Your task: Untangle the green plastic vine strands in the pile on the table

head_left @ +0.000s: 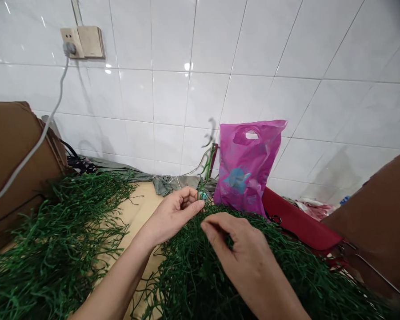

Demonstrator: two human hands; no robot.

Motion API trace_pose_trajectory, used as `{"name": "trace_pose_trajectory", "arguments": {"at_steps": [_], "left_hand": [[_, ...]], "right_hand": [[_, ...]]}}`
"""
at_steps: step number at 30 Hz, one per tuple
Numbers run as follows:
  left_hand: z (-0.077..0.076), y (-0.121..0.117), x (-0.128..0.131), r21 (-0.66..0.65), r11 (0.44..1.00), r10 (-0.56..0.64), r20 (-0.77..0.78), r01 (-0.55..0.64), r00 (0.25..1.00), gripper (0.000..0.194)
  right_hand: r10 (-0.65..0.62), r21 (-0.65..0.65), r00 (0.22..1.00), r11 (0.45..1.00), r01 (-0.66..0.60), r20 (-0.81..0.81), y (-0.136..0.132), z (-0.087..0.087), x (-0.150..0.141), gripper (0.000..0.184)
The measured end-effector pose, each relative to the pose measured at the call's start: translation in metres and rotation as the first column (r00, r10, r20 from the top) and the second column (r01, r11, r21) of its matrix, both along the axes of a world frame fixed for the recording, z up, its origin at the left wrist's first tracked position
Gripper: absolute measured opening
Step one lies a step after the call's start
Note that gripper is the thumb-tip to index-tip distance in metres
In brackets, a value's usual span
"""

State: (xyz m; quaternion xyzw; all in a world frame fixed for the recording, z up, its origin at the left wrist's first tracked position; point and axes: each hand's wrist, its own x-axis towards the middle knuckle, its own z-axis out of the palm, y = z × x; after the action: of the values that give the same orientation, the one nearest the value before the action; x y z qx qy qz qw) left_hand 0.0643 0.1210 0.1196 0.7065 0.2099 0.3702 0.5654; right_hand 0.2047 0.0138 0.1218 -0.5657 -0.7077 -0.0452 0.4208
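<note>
Between thumb and fingers, my left hand [176, 213] pinches a thin green plastic plant sprig [206, 171], which stands up above the fingertips. My right hand [242, 244] is just to the right and lower, its thumb and forefinger pressed together. Whatever is between those fingertips, if anything, is too small to make out. Under both hands spreads a large pile of dark green artificial plant stems [193, 271]. A second pile of green stems [50, 249] lies to the left, with a strip of tan surface [136, 209] between the two.
A pink plastic bag [246, 173] stands against the white tiled wall [170, 98]. To its right lies a red bag [303, 224]. Brown cardboard boxes [13, 151] flank the left and right sides. A grey cable [36, 144] runs down from the wall socket [73, 42].
</note>
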Motion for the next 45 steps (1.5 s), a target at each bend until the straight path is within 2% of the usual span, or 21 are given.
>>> {"name": "trace_pose_trajectory", "arguments": {"at_steps": [4, 6, 8, 10, 12, 15, 19, 21, 23, 25, 28, 31, 35, 38, 41, 45], "left_hand": [[0.001, 0.001, -0.002, -0.024, 0.999, -0.038, -0.068, 0.036, 0.997, 0.027], [0.003, 0.0, -0.004, -0.034, 0.996, -0.081, -0.109, 0.078, 0.991, 0.027], [0.005, -0.001, -0.003, -0.033, 0.993, -0.121, -0.133, 0.118, 0.984, 0.028], [0.005, -0.002, -0.002, -0.019, 0.991, -0.132, -0.146, 0.13, 0.981, 0.03], [0.004, -0.003, 0.0, -0.012, 0.993, -0.116, -0.14, 0.116, 0.983, 0.035], [0.0, -0.002, 0.001, -0.049, 0.996, -0.083, -0.087, 0.079, 0.993, 0.043], [-0.002, -0.001, -0.001, -0.223, 0.973, -0.054, 0.029, 0.059, 0.998, 0.044], [-0.002, -0.003, -0.002, -0.253, 0.965, -0.07, 0.016, 0.072, 0.997, 0.044], [-0.002, -0.005, -0.001, -0.186, 0.978, -0.105, -0.052, 0.094, 0.993, 0.039], [-0.002, -0.007, 0.001, -0.096, 0.985, -0.154, -0.133, 0.142, 0.979, 0.033], [-0.002, -0.006, 0.003, 0.003, 0.988, -0.152, -0.21, 0.156, 0.966, 0.028], [-0.001, -0.002, 0.001, 0.033, 0.991, -0.119, -0.237, 0.13, 0.964, 0.038], [-0.003, 0.003, -0.003, -0.151, 0.976, -0.185, -0.186, 0.158, 0.965, 0.053], [-0.006, 0.005, -0.001, -0.258, 0.961, -0.145, -0.145, 0.104, 0.979, 0.058], [-0.006, 0.003, 0.002, -0.254, 0.966, -0.086, -0.127, 0.052, 0.988, 0.052], [-0.001, -0.001, 0.001, -0.153, 0.988, -0.044, -0.133, 0.024, 0.99, 0.037]], "right_hand": [[-0.186, 0.05, 0.968, 0.979, 0.197, -0.17, -0.001, 0.009, 0.016, 0.016], [-0.202, -0.011, 0.939, 0.978, 0.208, -0.28, 0.005, 0.009, 0.022, 0.018], [-0.112, -0.164, 0.908, 0.985, 0.049, -0.403, 0.013, 0.004, 0.024, 0.025], [-0.012, -0.274, 0.836, 0.947, -0.166, -0.548, 0.02, -0.002, 0.025, 0.028], [0.034, -0.275, 0.744, 0.917, -0.288, -0.667, 0.025, -0.006, 0.024, 0.027], [0.07, -0.221, 0.673, 0.915, -0.338, -0.737, 0.025, -0.008, 0.025, 0.023], [0.052, -0.256, 0.713, 0.913, -0.318, -0.699, 0.021, -0.007, 0.028, 0.018], [0.036, -0.252, 0.717, 0.923, -0.291, -0.697, 0.02, -0.008, 0.028, 0.018], [0.033, -0.22, 0.725, 0.943, -0.251, -0.688, 0.022, -0.009, 0.028, 0.019], [0.028, -0.2, 0.78, 0.96, -0.195, -0.625, 0.024, -0.01, 0.027, 0.019], [0.003, -0.187, 0.905, 0.978, -0.092, -0.426, 0.026, -0.012, 0.029, 0.018], [0.048, -0.19, 0.965, 0.977, -0.099, -0.258, 0.023, -0.014, 0.034, 0.021], [0.116, -0.256, 0.97, 0.951, -0.171, -0.214, 0.019, -0.011, 0.043, 0.018], [0.137, -0.325, 0.966, 0.923, -0.204, -0.218, 0.019, -0.007, 0.046, 0.023], [0.114, -0.336, 0.96, 0.921, -0.198, -0.255, 0.022, -0.005, 0.043, 0.022], [0.077, -0.249, 0.935, 0.953, -0.17, -0.345, 0.025, -0.004, 0.035, 0.029]]}}
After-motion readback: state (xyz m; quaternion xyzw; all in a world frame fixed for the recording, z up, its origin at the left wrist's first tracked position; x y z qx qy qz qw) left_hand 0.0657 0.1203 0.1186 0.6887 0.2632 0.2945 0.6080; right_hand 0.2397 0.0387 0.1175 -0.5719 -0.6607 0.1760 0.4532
